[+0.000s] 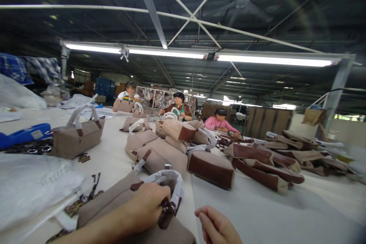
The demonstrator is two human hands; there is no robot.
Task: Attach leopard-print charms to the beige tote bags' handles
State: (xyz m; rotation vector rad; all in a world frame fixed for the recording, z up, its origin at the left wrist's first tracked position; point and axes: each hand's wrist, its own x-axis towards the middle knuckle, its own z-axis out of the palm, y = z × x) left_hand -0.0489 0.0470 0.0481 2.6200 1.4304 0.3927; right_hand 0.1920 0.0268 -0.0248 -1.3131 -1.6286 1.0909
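A taupe handbag (pixel 111 194) with dark brown leather trim lies in front of me, its handle (pixel 177 187) wrapped in white paper. My left hand (pixel 150 202) is closed at the base of that handle, its fingers around a small dark brown leather piece (pixel 167 215) with what looks like metal hardware. The exact part in the fingers is partly hidden. To the right of the bag, apart from it, my right hand (pixel 217 225) is loosely bent with its thumb and forefinger apart. Nothing shows in it, and its lower part is cut off by the frame edge.
Several finished-looking handbags (pixel 160 152) are heaped mid-table. Flat bag pieces (pixel 263 164) are stacked at right. At left are another handbag (pixel 77 141), a blue tool or holder (pixel 25 135) and plastic sheeting (pixel 34 190). Co-workers (pixel 178 108) sit across the table.
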